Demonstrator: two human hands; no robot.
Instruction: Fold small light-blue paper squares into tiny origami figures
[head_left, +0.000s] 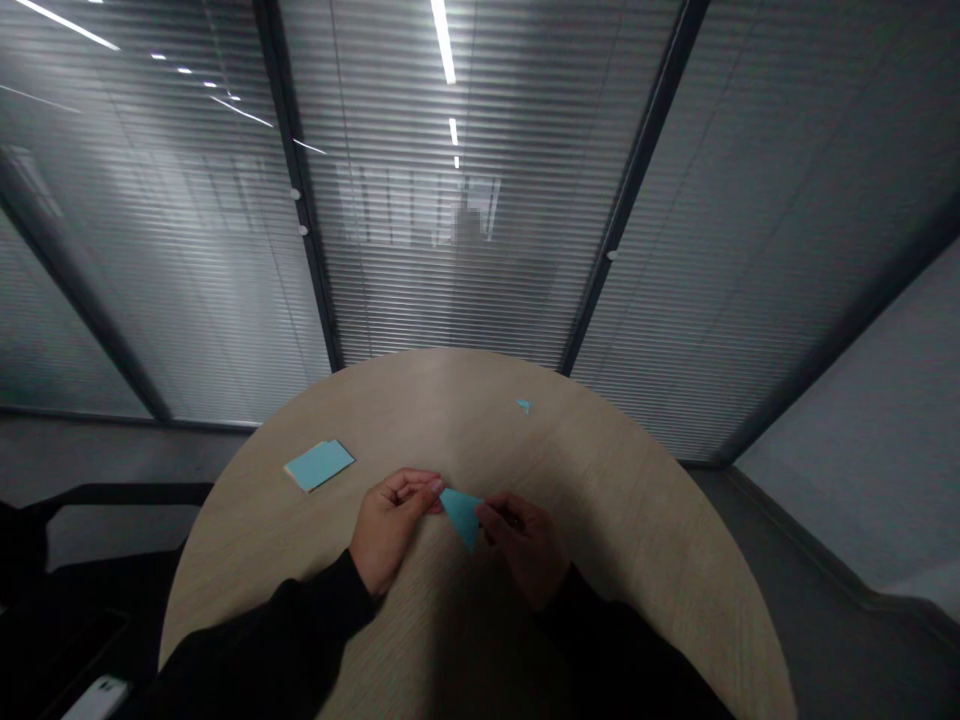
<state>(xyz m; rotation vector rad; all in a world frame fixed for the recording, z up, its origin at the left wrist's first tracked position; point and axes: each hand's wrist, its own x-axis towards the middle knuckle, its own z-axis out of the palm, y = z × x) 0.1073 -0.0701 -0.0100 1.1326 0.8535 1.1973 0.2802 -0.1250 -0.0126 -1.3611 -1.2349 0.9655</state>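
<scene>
Between my two hands is a blue piece of paper, folded to a triangle with one point toward me. My left hand pinches its upper left corner between thumb and fingers. At its right corner my right hand grips the paper with thumb and curled fingers; part of that corner is hidden by them. The paper is held just over the table, and I cannot tell whether it touches the wood. To the left lies a stack of blue paper sheets. A small folded blue paper shape rests farther back on the right.
The round wooden table has its far edge close to a glass wall with blinds. A dark chair stands at the left, with a white phone-like object at the lower left.
</scene>
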